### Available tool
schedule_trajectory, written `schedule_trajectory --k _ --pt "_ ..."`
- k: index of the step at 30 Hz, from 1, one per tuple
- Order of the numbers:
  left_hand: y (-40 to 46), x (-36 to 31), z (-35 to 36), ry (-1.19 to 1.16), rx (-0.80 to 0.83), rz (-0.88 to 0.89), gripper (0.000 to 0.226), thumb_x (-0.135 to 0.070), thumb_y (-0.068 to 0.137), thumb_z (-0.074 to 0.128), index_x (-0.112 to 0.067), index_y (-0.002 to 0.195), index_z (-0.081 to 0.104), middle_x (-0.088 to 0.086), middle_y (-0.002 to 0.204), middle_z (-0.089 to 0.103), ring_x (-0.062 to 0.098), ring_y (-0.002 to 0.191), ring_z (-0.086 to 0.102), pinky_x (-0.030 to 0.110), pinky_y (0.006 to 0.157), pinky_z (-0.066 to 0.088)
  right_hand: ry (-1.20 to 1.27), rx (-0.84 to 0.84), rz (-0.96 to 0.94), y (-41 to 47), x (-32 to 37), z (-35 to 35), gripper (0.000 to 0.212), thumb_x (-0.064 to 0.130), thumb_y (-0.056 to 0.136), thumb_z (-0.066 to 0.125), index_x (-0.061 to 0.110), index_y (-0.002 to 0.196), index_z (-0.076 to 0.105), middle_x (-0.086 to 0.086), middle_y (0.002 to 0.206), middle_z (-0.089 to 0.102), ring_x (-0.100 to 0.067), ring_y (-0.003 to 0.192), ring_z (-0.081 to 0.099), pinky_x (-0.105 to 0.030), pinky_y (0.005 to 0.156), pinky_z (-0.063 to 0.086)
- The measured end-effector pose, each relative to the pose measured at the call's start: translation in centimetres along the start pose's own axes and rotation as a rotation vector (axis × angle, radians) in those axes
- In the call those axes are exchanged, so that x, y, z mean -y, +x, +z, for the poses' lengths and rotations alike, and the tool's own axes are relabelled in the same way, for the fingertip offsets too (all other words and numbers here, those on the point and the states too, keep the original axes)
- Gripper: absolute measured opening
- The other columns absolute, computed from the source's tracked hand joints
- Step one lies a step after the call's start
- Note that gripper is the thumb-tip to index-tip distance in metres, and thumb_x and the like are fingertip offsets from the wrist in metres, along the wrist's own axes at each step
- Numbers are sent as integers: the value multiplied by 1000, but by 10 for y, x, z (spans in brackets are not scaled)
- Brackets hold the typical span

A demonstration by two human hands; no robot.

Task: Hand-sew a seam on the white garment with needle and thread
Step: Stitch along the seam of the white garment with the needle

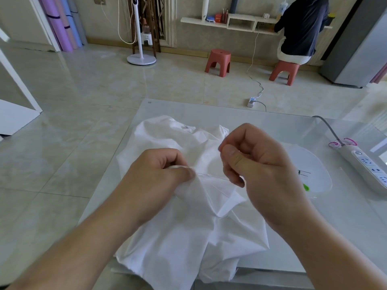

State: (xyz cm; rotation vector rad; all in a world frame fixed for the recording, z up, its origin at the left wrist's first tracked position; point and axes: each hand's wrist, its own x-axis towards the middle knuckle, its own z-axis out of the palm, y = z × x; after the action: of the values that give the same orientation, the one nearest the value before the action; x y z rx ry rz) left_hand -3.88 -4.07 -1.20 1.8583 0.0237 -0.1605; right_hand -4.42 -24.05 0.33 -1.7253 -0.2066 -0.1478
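The white garment [188,237] lies crumpled mid-surface [272,126], its hem spilling over the near edge. The left hand [159,174] pinches a fold; the right hand [255,164] has its fingers curled, thread [211,176] taut between. A power strip [368,166] crowds the right edge.

Garment [188,237]: plain white. Table [272,126]: pale grey-white. Stools [217,61]: terracotta red. Power strip [366,166]: white, pink cord tie. Floor tiles [83,91]: glossy beige marble pattern.
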Motion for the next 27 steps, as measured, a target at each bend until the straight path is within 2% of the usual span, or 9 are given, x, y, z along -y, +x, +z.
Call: schedule_trajectory --k 3,5,8,12,15,17,19,25,27 --pt "1 0 1 37 -29 12 20 -20 90 77 -17 71 72 -5 66 68 14 65 60 33 68 46 -312 68 61 -1 -3 2 19 15 103 59 24 87 63 17 57 55 -6 51 42 -21 54 35" --pt "2 0 1 69 -47 36 19 -21 90 75 -18 71 72 -6 66 67 12 65 60 32 67 45 -483 113 90 -2 -3 2 17 19 105 56 26 90 62 21 56 55 -7 49 44 -19 48 35" --pt "2 0 0 107 -61 65 19 -23 91 75 -16 74 72 0 72 70 13 68 63 31 67 48 -623 151 101 -3 -1 1 21 20 106 50 30 88 57 22 74 69 -4 55 52 -19 51 40" --pt "1 0 2 139 -65 102 4 -27 91 75 -30 89 76 -1 75 69 16 73 66 28 68 51 -541 97 108 -2 0 -1 23 17 104 55 28 84 56 10 77 72 -5 53 51 -19 49 41" --pt "0 -1 3 143 1 134 23 -32 94 75 -52 105 74 -6 80 68 17 79 67 31 78 57 -347 41 137 2 -5 -1 22 13 102 59 24 83 61 4 68 69 -6 51 45 -21 53 38" --pt "-2 -3 4 142 37 154 18 -31 95 76 -48 98 80 -13 91 77 6 88 73 35 90 60 -233 14 159 4 -8 -1 21 10 102 60 20 84 63 3 64 64 -15 57 47 -33 62 40" --pt "-3 -4 6 155 42 147 10 -32 94 77 -40 90 82 -20 94 79 -1 92 73 34 94 59 -171 -13 157 5 -9 -3 18 9 101 61 17 85 63 3 63 61 -20 61 46 -42 66 38" --pt "-1 -1 4 160 22 124 8 -39 93 76 -36 87 81 -21 91 78 -2 89 72 30 89 58 -260 -206 148 12 -15 -11 20 10 100 60 21 83 64 -4 65 61 -21 63 52 -42 64 43" --pt "0 1 4 158 19 123 8 -39 93 76 -35 88 80 -20 90 78 -2 88 72 29 87 58 -417 -279 188 15 -18 -17 19 16 101 58 24 85 61 -2 70 66 -20 67 57 -34 62 44"
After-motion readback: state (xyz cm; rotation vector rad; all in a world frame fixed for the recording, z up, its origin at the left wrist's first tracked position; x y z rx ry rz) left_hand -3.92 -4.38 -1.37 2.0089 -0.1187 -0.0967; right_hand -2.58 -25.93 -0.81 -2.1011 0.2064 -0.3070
